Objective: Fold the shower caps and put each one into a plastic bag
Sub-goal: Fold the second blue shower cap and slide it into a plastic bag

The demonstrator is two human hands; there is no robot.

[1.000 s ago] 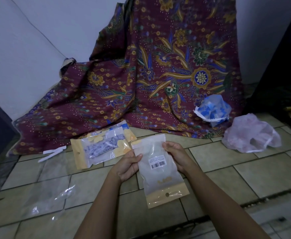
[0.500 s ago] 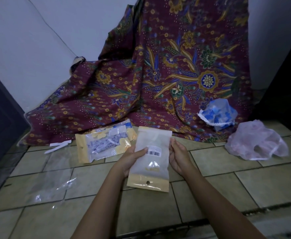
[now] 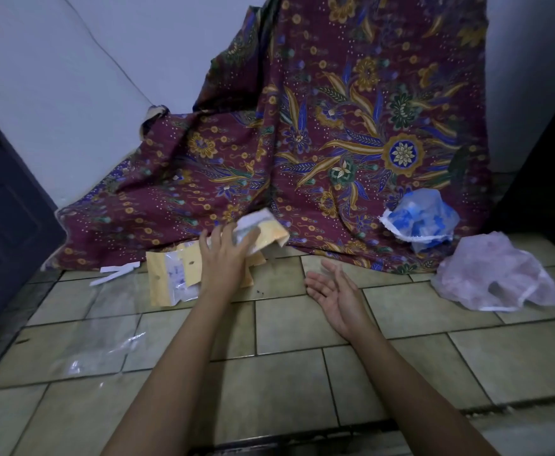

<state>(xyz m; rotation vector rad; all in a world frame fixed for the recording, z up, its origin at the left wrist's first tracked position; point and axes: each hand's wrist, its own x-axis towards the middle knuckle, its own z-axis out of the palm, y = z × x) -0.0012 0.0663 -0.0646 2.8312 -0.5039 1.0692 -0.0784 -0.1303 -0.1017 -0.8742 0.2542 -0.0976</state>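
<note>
Nearest, a clear empty bag (image 3: 105,340) lay flat on the tiled floor (image 3: 302,327), easy to overlook or slip on. The right hand (image 3: 335,292) hung palm-up, fingers spread, holding nothing. The left hand (image 3: 223,258) reached forward, fingers stretched against a filled bag (image 3: 263,233) blurred above the stack of filled bags (image 3: 167,278); whether it pinched that bag could not be told. Dropped carelessly, it could skid off the stack onto the patterned cloth (image 3: 335,126). Farther right, 2 caps waited unfolded: a blue shower cap (image 3: 420,222) and a pink shower cap (image 3: 493,274).
</note>
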